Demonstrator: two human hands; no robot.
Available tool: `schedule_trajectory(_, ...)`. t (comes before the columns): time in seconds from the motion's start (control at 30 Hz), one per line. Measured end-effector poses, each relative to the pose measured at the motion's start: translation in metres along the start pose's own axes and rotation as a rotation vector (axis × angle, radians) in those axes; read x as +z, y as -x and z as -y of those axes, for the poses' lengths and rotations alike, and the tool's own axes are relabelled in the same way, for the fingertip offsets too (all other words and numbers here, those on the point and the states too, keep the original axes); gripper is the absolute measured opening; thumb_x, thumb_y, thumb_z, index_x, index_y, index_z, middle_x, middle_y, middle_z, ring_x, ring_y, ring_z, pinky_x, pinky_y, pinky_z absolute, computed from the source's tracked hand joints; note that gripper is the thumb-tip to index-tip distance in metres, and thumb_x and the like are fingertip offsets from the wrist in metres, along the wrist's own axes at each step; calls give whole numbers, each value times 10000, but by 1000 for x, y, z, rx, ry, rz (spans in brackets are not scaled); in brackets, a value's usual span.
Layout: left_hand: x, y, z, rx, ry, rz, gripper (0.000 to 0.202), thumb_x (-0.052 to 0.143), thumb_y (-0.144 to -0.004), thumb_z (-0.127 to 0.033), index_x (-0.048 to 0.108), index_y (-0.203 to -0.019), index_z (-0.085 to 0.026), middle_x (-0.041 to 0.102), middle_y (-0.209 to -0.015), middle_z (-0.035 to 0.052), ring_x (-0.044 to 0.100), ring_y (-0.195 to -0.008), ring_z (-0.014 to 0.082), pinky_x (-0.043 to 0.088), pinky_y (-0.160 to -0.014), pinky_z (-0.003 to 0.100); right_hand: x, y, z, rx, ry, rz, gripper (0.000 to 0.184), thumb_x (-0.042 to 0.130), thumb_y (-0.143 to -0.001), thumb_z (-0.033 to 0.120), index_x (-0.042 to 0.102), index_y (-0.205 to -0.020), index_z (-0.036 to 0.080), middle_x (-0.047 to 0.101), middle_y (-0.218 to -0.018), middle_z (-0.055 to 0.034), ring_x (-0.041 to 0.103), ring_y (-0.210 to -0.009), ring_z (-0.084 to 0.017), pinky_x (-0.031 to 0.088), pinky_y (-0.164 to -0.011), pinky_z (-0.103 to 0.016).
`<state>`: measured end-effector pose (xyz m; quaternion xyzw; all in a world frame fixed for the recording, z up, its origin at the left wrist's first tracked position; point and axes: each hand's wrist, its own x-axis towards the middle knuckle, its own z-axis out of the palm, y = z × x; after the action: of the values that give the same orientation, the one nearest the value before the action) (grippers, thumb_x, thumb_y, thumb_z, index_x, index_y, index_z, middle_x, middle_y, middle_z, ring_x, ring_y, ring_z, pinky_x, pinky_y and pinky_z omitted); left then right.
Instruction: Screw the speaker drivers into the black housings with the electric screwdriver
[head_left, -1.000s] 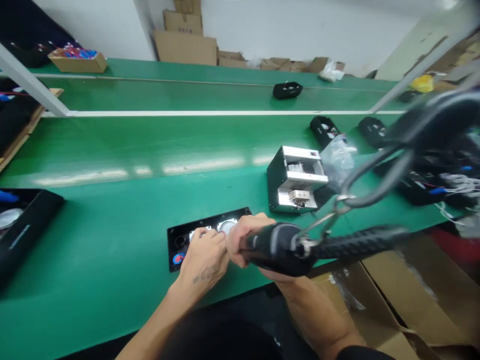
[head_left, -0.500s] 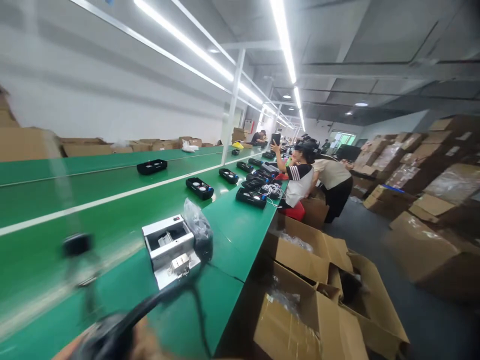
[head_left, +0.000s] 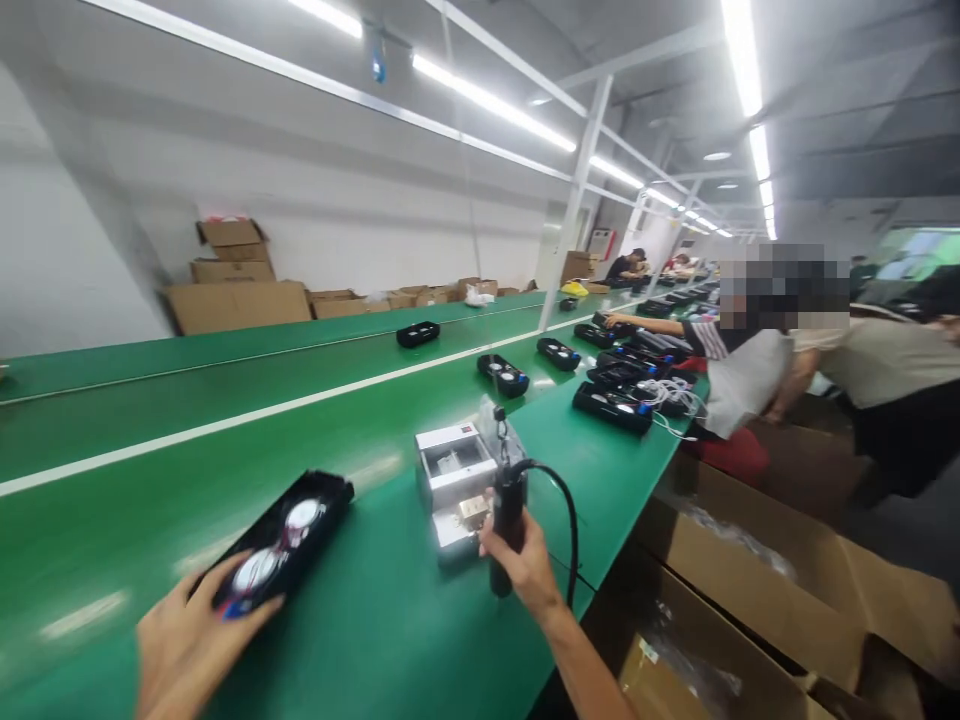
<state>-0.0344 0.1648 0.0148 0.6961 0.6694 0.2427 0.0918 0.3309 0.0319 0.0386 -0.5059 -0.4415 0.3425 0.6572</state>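
Observation:
My left hand (head_left: pixel 184 640) grips the near end of a long black panel (head_left: pixel 281 540) with two round silver parts and lifts it off the green bench (head_left: pixel 360 630). My right hand (head_left: pixel 525 565) is wrapped round a black electric screwdriver (head_left: pixel 507 515), held upright, its black cable (head_left: pixel 566 530) looping down to the right. The screwdriver's lower end is close to a small silver and black box-shaped device (head_left: pixel 454 480) that stands on the bench. A clear plastic bag (head_left: pixel 499 425) lies just behind that device.
Several more black panels (head_left: pixel 502 375) lie farther along the bench and on the belt (head_left: pixel 418 333). Other people (head_left: pixel 750 380) work at the right. Open cardboard boxes (head_left: pixel 750 600) stand on the floor right of the bench; more boxes (head_left: pixel 232 290) line the far wall.
The view swung from down at the bench to the right along the line, then partly back. My left hand has lifted the black panel; my right hand now holds the screwdriver upright by the silver device.

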Motion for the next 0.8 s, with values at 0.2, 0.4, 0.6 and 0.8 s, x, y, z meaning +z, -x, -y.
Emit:
schedule_trajectory(0.2, 13, -82, -50, -149, 74, -212, 729, 730, -801, -558, 543, -1396, -181, 296, -1587, 248, 260, -1492, 492, 336, -1123, 687, -3, -5, -15, 17, -17, 38, 314, 745, -847, 454, 596, -966, 204, 593, -749, 20, 536, -596, -141, 446, -615, -319)
schedule_trajectory(0.4, 60, -68, -164, 527, 502, 307, 1314, 976, -477, -523, 296, -1580, -307, 142, -1699, 191, 229, -1553, 437, 347, -1189, 595, -2, -2, -19, 36, 8, 72, 281, 725, -880, 437, 593, -948, 200, 576, -726, 28, 518, -610, -131, 437, -633, -315)
schedule_trajectory(0.6, 84, -55, -195, 493, 640, 451, 1229, 967, -510, -293, 356, -1576, -274, 83, -1698, 184, 203, -1573, 393, 253, -1266, 514, -3, -4, -17, 32, -58, -8, 492, 750, -855, 445, 565, -1233, 191, 574, -745, 41, 520, -574, -129, 422, -596, -312)
schedule_trajectory(0.8, 75, -50, -181, 431, 646, 408, 1161, 973, -468, -301, 472, -1514, -264, 48, -1687, 150, 169, -1560, 468, 239, -1268, 572, -7, -5, -19, 15, -59, -32, 538, 754, -845, 438, 562, -1284, 194, 576, -754, 35, 537, -577, -131, 437, -599, -316)
